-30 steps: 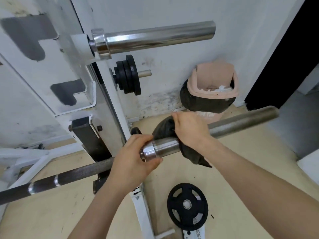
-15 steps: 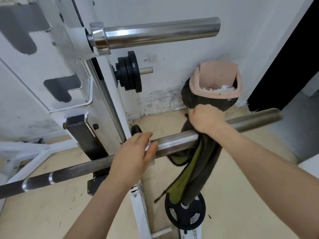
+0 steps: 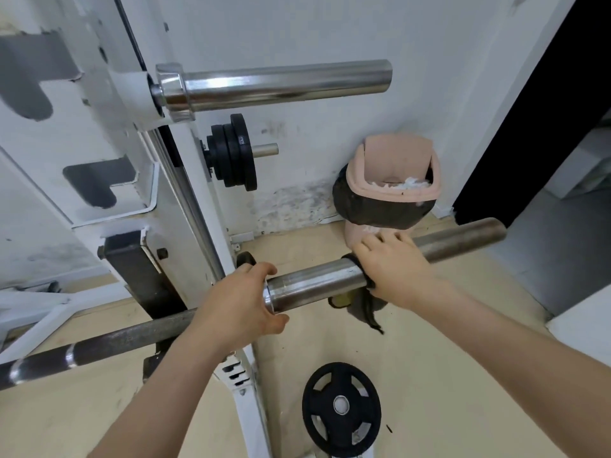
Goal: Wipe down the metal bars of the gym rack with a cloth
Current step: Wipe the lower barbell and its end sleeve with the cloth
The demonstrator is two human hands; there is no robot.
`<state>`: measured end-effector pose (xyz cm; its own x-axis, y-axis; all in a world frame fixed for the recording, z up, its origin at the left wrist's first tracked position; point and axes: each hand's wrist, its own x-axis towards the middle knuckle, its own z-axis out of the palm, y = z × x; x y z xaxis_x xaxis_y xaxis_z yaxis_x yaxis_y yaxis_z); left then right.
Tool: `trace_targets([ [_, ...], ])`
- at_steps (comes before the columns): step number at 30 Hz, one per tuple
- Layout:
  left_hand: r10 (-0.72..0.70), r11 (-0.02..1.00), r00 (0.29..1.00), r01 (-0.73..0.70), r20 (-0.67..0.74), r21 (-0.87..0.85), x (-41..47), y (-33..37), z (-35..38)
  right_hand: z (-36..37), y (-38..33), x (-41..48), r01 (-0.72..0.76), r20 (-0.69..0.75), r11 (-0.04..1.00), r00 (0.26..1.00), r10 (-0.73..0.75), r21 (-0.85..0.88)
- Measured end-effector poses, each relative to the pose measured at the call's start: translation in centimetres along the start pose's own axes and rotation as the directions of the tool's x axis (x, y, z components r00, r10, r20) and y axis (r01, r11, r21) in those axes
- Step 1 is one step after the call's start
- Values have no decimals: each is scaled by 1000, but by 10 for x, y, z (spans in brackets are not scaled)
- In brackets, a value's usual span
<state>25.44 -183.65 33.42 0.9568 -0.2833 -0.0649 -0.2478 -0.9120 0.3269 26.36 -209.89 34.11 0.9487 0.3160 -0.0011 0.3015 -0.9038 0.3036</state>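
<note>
A lower barbell crosses the view; its steel sleeve (image 3: pixel 317 284) runs from centre toward the right end (image 3: pixel 469 239). My left hand (image 3: pixel 241 305) grips the bar at the sleeve's collar. My right hand (image 3: pixel 390 266) wraps a dark cloth with a green underside (image 3: pixel 362 304) around the sleeve; most of the cloth is hidden under the palm, a tail hangs below the bar. A second, shiny sleeve (image 3: pixel 281 82) sticks out higher up from the white rack upright (image 3: pixel 185 193).
Small black plates (image 3: pixel 233 155) sit on a peg of the rack. A pink bin with a black bag (image 3: pixel 393 186) stands against the wall behind the bar. A black weight plate (image 3: pixel 340 408) lies on the floor below. A dark doorway (image 3: pixel 542 104) opens at right.
The cloth, hanging long below the bar half a second ago, is now bunched under my right hand. That hand has slid along the sleeve. My left hand keeps its place at the collar.
</note>
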Motion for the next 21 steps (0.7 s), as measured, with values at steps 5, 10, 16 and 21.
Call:
trace_targets([
  [5, -3, 999, 1000, 1, -28, -45, 1, -4, 1, -24, -84, 23, 140, -103, 983, 986, -128, 118],
  [10, 16, 993, 999, -10, 51, -114, 8, 9, -5, -26, -93, 26, 246, -233, 960, 949, -210, 135],
  [16, 64, 996, 975, -49, -214, 77, -20, 6, 10, -15, -21, 20, 194, -85, 945, 980, -178, 265],
  [21, 134, 983, 878, -178, -459, -54, -42, 10, 15, -22, 42, 27, 96, 290, 979, 946, -146, 179],
])
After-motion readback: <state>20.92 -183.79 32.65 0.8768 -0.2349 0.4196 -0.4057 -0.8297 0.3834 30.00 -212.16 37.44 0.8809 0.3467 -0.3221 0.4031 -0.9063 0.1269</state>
